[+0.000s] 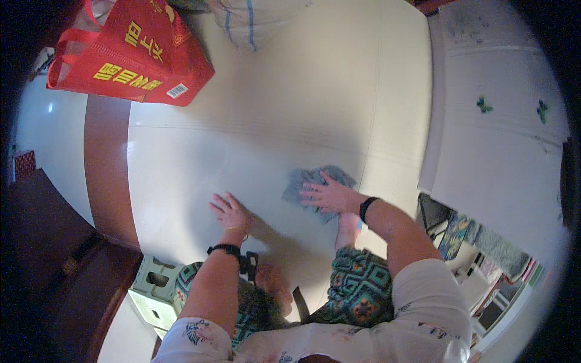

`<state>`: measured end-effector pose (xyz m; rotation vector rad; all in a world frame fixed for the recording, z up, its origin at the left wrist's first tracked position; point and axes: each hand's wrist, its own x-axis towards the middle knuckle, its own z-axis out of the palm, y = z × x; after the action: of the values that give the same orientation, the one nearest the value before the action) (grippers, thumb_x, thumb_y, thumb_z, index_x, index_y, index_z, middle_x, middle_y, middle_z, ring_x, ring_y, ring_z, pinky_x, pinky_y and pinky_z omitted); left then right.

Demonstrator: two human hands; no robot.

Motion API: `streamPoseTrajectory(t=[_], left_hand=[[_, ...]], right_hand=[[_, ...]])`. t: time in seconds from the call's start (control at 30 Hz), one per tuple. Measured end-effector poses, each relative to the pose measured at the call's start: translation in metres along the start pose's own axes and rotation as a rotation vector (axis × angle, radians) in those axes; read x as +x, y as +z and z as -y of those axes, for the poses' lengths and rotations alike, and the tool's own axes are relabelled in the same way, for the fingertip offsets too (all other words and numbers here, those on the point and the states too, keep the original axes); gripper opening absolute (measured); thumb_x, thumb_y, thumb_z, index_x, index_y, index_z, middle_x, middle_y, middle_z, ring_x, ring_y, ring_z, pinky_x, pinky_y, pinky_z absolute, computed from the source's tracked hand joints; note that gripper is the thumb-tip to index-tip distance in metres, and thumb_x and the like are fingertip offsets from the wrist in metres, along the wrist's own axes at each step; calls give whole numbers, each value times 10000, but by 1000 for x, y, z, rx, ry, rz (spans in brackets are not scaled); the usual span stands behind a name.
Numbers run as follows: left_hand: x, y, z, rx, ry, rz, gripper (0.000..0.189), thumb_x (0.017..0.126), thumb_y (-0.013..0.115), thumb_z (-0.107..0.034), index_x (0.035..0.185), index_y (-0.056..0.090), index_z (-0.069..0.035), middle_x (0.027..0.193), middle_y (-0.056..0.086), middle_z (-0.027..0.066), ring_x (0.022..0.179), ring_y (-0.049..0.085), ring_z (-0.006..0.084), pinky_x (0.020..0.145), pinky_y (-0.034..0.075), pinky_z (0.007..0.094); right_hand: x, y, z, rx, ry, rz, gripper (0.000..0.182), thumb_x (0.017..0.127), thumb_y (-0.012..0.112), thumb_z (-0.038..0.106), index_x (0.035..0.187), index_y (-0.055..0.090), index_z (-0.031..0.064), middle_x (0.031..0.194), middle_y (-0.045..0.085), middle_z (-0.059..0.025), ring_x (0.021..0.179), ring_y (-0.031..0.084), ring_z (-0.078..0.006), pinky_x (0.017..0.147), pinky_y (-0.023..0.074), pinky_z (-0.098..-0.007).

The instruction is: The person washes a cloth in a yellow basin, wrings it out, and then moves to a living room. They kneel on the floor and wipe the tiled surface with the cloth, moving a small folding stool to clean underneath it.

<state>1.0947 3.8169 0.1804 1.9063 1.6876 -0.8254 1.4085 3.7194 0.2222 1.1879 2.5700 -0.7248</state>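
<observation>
My right hand (327, 194) lies on top of a grey cloth (290, 186) with its fingers spread, palm down. The crumpled cloth rests on the pale tiled floor (254, 145); part of it is hidden under the palm. To its left, my left hand (230, 212) is over the floor with fingers apart and nothing in it. Whether it touches the tiles I cannot tell. Both wrists wear dark bands. A bare foot (347, 229) shows just below my right hand.
A red shopping bag (136, 59) with yellow writing stands at the upper left, beside a whitish woven sack (258, 22). A brown strip (108, 172) crosses the floor. A pale green plastic stool (154, 290) is at lower left. A light cloth cover (494, 77) hangs along the right.
</observation>
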Motion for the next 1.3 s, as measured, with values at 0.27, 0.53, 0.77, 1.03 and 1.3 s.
streamPoseTrajectory(t=[0.27, 0.53, 0.77, 1.03, 1.3], left_hand=[[-14, -12, 6, 17, 3, -21, 1130, 599, 804, -380, 1434, 115, -55, 1475, -31, 280, 1335, 13, 525, 982, 319, 608], [0, -4, -6, 124, 101, -111, 1016, 640, 762, -331, 1405, 185, 6, 1439, 81, 329, 1318, 92, 525, 1074, 219, 514], [27, -56, -83, -91, 293, -402, 889, 669, 747, -285, 1401, 281, -94, 1415, 202, 307, 1307, 176, 497, 1079, 206, 510], [75, -127, -204, 140, 215, -135, 1229, 561, 828, -431, 1453, 32, -144, 1465, -5, 288, 1323, 66, 529, 930, 349, 635], [79, -122, -241, 107, 339, -46, 1293, 540, 838, -452, 1450, -17, -117, 1443, -97, 332, 1290, -48, 592, 893, 345, 692]], right_hand=[[41, -10, -86, -38, -51, -37, 532, 790, 578, 405, 1290, 445, 280, 1416, 367, 33, 1325, 300, -186, 1065, 218, -544], [114, -118, -237, 295, 492, -824, 257, 792, 592, 184, 1018, 612, 64, 1062, 577, -159, 1003, 540, -335, 875, 428, -399], [-15, -81, -114, 353, 479, -1177, 213, 746, 639, 160, 947, 641, 91, 970, 607, -114, 896, 562, -321, 759, 459, -412], [-226, 102, -195, -19, 1517, -929, 563, 810, 595, 260, 1278, 429, -7, 1260, 467, -260, 1162, 441, -409, 1016, 320, -475], [18, -40, -371, 225, 1296, -1062, 286, 746, 580, 80, 1029, 608, 55, 946, 603, -189, 936, 566, -342, 823, 448, -434]])
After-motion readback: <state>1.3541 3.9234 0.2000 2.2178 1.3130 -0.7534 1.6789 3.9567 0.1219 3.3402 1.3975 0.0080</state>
